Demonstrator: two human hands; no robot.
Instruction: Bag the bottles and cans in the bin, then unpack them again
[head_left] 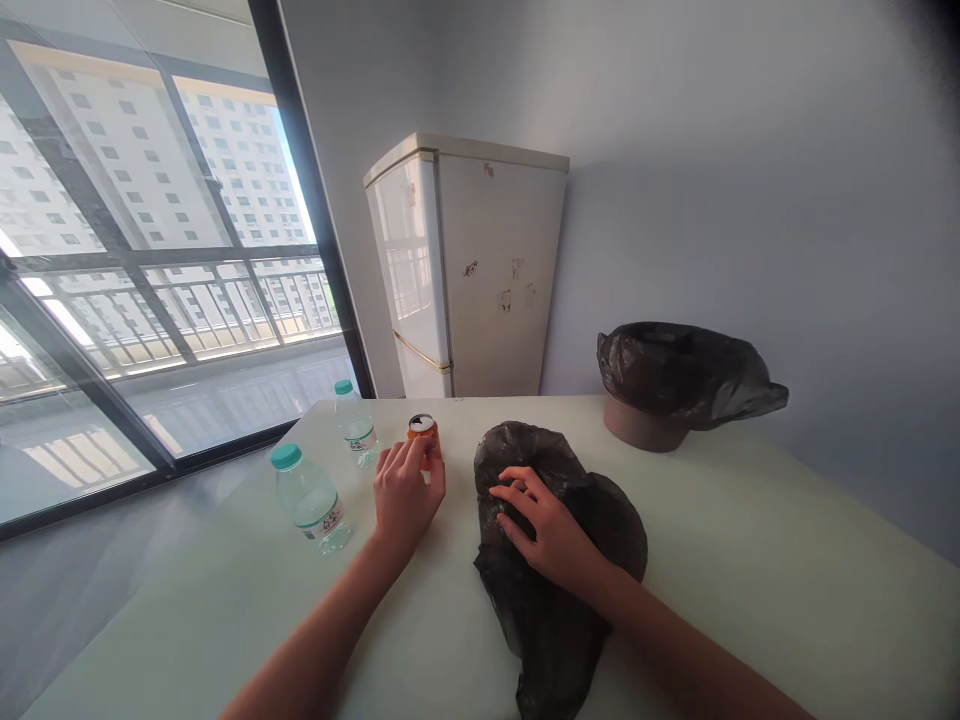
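My left hand is just in front of an orange drink can, its fingers loosely bent with a gap between thumb and forefinger. They partly cover the can; whether they touch it I cannot tell. The can stands upright, its opened top showing. My right hand lies over a crumpled black plastic bag, fingers apart and not gripping. To the left of my left hand stand two clear plastic bottles with teal caps, the nearer bottle and the farther bottle.
A brown bin lined with a black bag stands at the table's back right. Under everything is the pale green table. Beyond its far edge are a white fridge and a grey wall. A sliding glass door is at left.
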